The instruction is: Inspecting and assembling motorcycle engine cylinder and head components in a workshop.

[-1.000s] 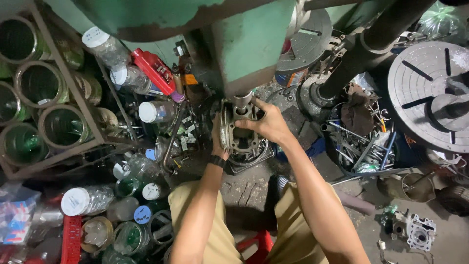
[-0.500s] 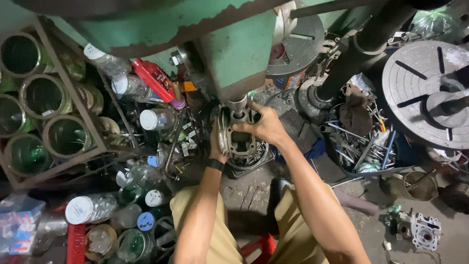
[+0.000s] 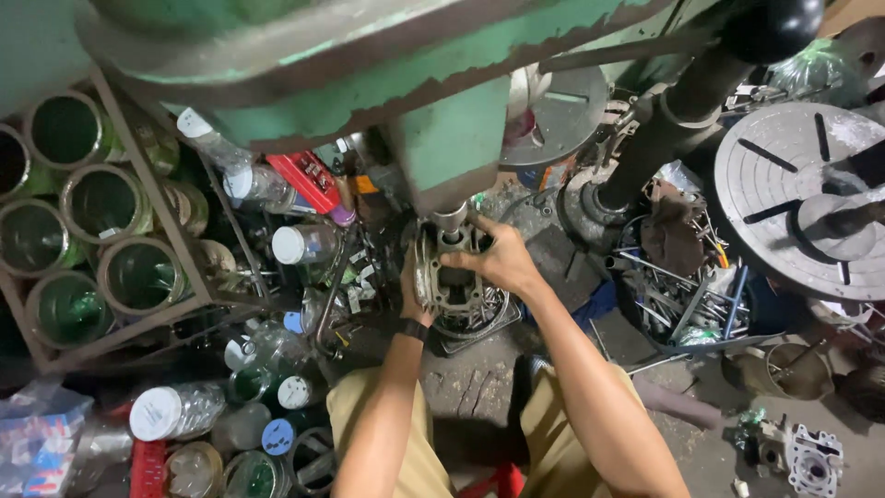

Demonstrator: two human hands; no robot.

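A finned grey metal engine cylinder sits under the spindle of a green drill press. My left hand, with a black wristband, grips the cylinder's left side. My right hand lies over its top right edge, fingers reaching toward the spindle. The cylinder rests on a round slotted plate at floor level. My knees in tan trousers frame the spot from below.
A rack of green-lined round tubes stands at left. Plastic bottles and a red can crowd the left floor. A grey slotted round table, a black column, scrap rods and a small engine part lie at right.
The view has shifted slightly, with the press head filling more of the top. Both hands stay on the cylinder in nearly the same hold.
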